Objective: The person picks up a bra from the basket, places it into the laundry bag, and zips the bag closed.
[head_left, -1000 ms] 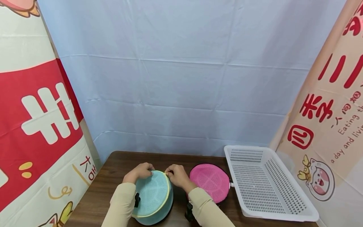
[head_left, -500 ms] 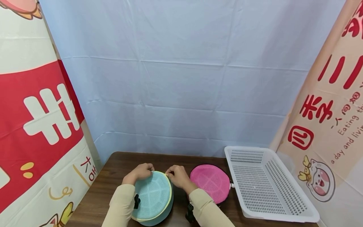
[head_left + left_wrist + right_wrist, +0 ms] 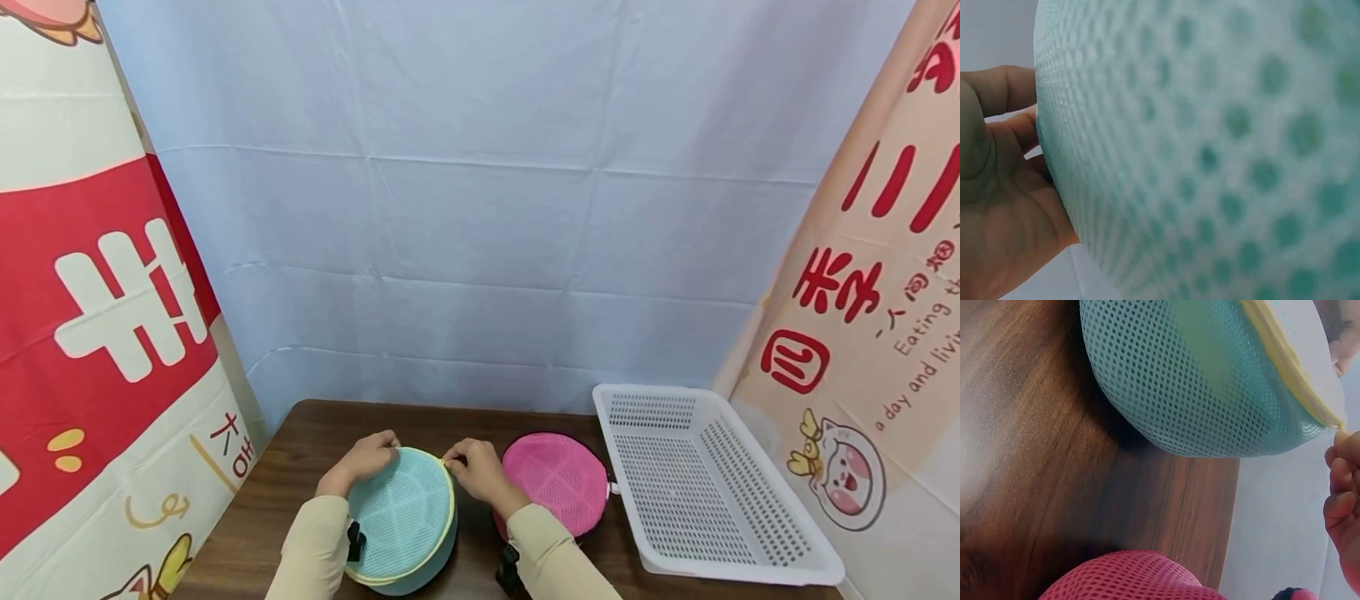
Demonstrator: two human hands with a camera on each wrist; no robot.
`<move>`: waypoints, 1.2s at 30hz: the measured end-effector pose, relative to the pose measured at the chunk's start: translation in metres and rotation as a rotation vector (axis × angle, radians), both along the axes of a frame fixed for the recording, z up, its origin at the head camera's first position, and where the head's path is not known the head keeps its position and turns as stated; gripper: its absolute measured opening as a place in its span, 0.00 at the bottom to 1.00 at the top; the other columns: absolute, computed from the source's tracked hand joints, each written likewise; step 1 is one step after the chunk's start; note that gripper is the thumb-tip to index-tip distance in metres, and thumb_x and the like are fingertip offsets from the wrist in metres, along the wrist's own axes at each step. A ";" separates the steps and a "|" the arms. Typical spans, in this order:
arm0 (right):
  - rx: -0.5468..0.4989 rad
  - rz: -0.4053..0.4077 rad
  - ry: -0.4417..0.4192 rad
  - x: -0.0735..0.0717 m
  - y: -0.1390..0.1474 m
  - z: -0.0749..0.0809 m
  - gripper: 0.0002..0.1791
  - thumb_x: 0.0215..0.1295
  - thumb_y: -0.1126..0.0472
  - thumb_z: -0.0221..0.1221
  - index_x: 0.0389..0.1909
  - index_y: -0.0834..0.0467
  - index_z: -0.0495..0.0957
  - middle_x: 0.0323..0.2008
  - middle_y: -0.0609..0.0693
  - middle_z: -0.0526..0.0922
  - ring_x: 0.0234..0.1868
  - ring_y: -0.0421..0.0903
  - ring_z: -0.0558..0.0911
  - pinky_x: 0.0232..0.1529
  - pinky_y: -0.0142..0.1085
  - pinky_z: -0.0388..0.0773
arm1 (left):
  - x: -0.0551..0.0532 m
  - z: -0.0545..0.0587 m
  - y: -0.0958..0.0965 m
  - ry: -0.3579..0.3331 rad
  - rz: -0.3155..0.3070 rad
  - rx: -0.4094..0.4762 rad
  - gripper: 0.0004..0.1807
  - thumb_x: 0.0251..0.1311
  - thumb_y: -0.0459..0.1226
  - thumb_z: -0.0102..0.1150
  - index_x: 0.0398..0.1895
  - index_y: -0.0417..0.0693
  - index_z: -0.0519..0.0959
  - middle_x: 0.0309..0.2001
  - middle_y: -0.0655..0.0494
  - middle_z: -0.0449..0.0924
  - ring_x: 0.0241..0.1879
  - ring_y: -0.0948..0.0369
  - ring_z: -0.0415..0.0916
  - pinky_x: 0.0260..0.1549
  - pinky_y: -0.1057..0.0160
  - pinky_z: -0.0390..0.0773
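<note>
A round pale-blue mesh laundry bag point(image 3: 405, 521) with a yellow zipper round its top stands on the brown table. At the bag's far left rim my left hand point(image 3: 367, 458) grips the edge; in the left wrist view, the fingertips of this hand point(image 3: 1004, 187) disappear behind the mesh point(image 3: 1197, 156). My right hand point(image 3: 480, 471) pinches the zipper's end at the far right of the rim. In the right wrist view its thumb and finger meet at the tip of the yellow zipper point(image 3: 1291, 365), and a yellowish patch shows through the mesh side.
Right of the blue bag lies a round pink mesh bag point(image 3: 555, 483) with dark edging and a white tag, partly behind the right forearm. A white perforated plastic basket point(image 3: 678, 496) stands at the table's right. Cloth hangings point(image 3: 480, 217) enclose the table point(image 3: 251, 521) behind and at both sides.
My right hand has shifted slightly to the right with the zipper end. The left hand has drawn a little to the left along the rim. The pink bag and basket stay put.
</note>
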State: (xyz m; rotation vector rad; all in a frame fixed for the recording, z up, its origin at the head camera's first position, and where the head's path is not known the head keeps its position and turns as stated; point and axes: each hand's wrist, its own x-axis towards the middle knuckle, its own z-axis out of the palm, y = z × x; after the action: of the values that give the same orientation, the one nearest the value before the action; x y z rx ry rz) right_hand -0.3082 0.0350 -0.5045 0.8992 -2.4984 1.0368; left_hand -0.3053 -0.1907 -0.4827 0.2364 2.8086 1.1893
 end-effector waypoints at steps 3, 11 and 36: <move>0.002 0.003 -0.007 0.001 0.000 0.001 0.02 0.57 0.67 0.63 0.27 0.58 0.83 0.30 0.47 0.80 0.35 0.43 0.79 0.35 0.34 0.74 | 0.000 -0.001 -0.001 0.003 0.017 0.013 0.06 0.63 0.33 0.46 0.28 0.45 0.69 0.26 0.54 0.66 0.28 0.58 0.63 0.29 0.59 0.61; 0.002 -0.005 -0.023 0.002 0.002 -0.002 0.02 0.58 0.66 0.62 0.28 0.57 0.82 0.31 0.46 0.80 0.36 0.43 0.78 0.36 0.35 0.74 | 0.008 0.001 -0.002 0.028 0.085 0.053 0.08 0.62 0.34 0.43 0.26 0.45 0.68 0.26 0.52 0.66 0.26 0.57 0.63 0.27 0.59 0.62; 0.031 -0.017 -0.010 0.004 0.006 -0.003 0.04 0.57 0.68 0.61 0.26 0.56 0.80 0.30 0.46 0.78 0.36 0.45 0.78 0.37 0.37 0.74 | 0.008 -0.009 -0.002 -0.003 0.280 0.168 0.08 0.62 0.34 0.42 0.26 0.41 0.67 0.27 0.50 0.66 0.28 0.55 0.64 0.29 0.58 0.63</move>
State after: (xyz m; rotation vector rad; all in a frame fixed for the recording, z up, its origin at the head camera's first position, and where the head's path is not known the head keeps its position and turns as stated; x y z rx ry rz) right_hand -0.3039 0.0415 -0.5079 0.8819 -2.5325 1.0018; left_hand -0.2973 -0.1931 -0.4914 -0.1545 2.8085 1.4805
